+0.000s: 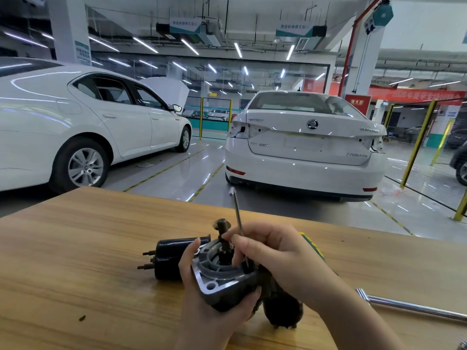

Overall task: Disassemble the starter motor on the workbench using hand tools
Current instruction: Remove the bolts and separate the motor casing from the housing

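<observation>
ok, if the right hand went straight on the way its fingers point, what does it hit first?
The right hand points left, so it meets the starter motor's upright shaft first; its fingers look already at it. Past that lies the black cylinder, though depth is hard to judge.

Left hand (211,320) curled, gripping; right hand (275,260) pinching

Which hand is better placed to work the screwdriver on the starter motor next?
Right, probably. The right hand holds the screwdriver beside the shaft; the left hand grips the starter motor by its housing, steadying it.
</observation>
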